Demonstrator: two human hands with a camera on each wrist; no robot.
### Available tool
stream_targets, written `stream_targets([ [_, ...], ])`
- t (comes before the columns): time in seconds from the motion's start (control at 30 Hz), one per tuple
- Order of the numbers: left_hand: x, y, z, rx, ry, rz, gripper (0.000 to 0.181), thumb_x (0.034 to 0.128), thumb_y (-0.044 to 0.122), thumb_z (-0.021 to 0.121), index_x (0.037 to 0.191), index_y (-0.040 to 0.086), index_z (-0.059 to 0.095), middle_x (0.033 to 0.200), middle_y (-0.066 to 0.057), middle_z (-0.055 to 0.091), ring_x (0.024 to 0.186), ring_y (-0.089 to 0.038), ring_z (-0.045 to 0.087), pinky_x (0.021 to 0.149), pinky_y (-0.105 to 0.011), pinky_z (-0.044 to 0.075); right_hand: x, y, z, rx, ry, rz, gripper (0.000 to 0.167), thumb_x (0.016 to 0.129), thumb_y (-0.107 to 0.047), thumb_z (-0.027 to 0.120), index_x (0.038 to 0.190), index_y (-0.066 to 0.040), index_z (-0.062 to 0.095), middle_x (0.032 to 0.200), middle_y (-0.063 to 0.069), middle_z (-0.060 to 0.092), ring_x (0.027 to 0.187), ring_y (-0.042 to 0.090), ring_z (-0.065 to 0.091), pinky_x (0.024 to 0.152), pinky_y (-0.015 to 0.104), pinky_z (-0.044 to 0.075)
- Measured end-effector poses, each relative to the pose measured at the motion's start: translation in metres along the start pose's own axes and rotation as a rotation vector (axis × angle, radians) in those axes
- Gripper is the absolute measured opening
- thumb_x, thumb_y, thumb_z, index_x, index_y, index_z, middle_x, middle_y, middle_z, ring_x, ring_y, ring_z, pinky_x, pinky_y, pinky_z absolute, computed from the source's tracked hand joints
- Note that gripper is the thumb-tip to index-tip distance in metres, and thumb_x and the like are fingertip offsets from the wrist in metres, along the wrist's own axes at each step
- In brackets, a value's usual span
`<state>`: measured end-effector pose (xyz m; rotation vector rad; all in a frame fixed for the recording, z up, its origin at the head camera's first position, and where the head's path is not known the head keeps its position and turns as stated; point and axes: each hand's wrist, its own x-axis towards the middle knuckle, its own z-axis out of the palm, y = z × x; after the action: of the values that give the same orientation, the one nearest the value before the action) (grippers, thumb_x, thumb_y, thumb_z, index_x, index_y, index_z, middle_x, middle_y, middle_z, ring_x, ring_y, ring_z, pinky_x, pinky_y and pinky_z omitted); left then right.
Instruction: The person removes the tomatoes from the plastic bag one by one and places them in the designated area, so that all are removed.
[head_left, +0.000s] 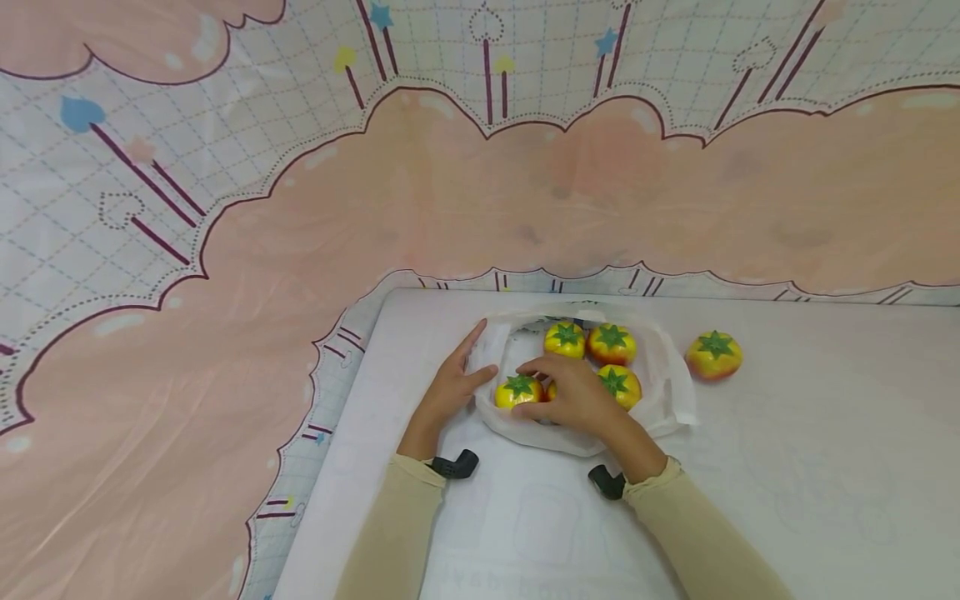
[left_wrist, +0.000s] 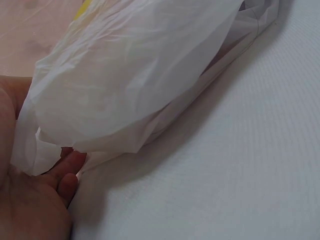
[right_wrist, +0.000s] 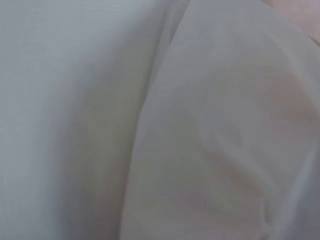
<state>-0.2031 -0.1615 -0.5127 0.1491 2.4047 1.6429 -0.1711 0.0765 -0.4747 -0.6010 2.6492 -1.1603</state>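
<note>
A white plastic bag [head_left: 517, 429] lies spread with its mouth facing up. Inside it are several yellow-and-red toy fruits [head_left: 611, 343] with green, star-shaped leaf tops. My left hand [head_left: 448, 387] holds the bag's left rim, thumb over the edge and fingers along the outside. In the left wrist view, fingertips [left_wrist: 67, 170] show beneath the white plastic. Reaching over the bag, my right hand [head_left: 577, 396] has its thumb and fingers around the front-left toy fruit [head_left: 516, 392]. Another fruit is mostly hidden under that hand. The right wrist view shows mainly bag plastic [right_wrist: 225, 130].
One more toy fruit [head_left: 714, 356] sits on the white table [head_left: 810, 450], to the right of the bag. Behind the table hangs a pink and white patterned cloth [head_left: 555, 192]. Each wrist wears a black camera [head_left: 456, 464].
</note>
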Motion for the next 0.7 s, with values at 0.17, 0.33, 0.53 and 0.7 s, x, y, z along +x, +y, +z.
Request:
stream_targets([
  [0.17,-0.0002,-0.0002,-0.0002,-0.002,0.000,0.001,0.078,0.0950,0.023,0.071,0.155,0.054,0.031,0.168,0.015,0.025,0.159,-0.017,0.018,0.130,-0.051,0.015,0.0002,0.0004,0.0011,-0.003,0.007,-0.002,0.058,0.078,-0.050,0.085,0.126,-0.020,0.070,0.112,-0.004,0.071,0.094,0.012,0.063,0.088,0.033,0.059],
  [0.33,-0.0009,0.0003,-0.0002,0.017,0.005,-0.011,0.077,0.0950,0.026,0.071,0.153,0.058,0.031,0.168,0.016,0.025,0.159,-0.017,0.018,0.130,-0.052,0.015,0.0007,0.0014,0.0025,-0.024,0.011,0.012,0.058,0.078,-0.051,0.085,0.126,-0.020,0.070,0.111,-0.005,0.071,0.094,0.012,0.062,0.089,0.034,0.059],
  [0.53,-0.0017,0.0009,0.0000,0.013,0.004,-0.017,0.077,0.0953,0.026,0.071,0.152,0.058,0.031,0.168,0.017,0.025,0.159,-0.017,0.018,0.129,-0.053,0.015,0.0008,0.0017,0.0026,-0.055,0.002,0.026,0.060,0.078,-0.051,0.085,0.127,-0.021,0.070,0.112,-0.005,0.071,0.094,0.012,0.060,0.091,0.036,0.058],
  [0.7,-0.0024,0.0020,0.0003,0.014,0.010,-0.024,0.077,0.0950,0.024,0.071,0.152,0.058,0.032,0.167,0.016,0.026,0.158,-0.016,0.018,0.129,-0.052,0.016,0.0016,0.0023,0.0037,-0.086,-0.008,0.035,0.063,0.077,-0.051,0.086,0.130,-0.020,0.069,0.117,-0.003,0.072,0.097,0.014,0.062,0.094,0.040,0.058],
])
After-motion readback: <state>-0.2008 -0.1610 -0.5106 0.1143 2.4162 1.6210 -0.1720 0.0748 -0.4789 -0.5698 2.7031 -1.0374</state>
